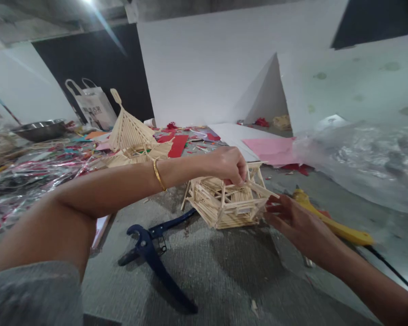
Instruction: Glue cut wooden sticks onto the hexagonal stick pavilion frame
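Note:
A small framework of thin pale wooden sticks [221, 208], with several sides and low railings, stands on the grey surface in front of me. My left hand [229, 165] reaches over its top from the far side, fingers pinched on a flat wooden stick [263, 189] that slants along the upper right rim. Close to that stick's right end is my right hand [289, 219], its fingers bent against the framework's right side; whether they grip the stick or the frame is hard to make out. A gold bangle [159, 174] circles my left wrist.
A blue-handled cutter [151, 249] lies open in front of the framework. At right rests a yellow glue gun [333, 224] with a black cord, near crumpled clear plastic [363, 158]. Behind stand a stick-built pointed roof [131, 129], pink paper [272, 150], and a metal bowl [41, 130].

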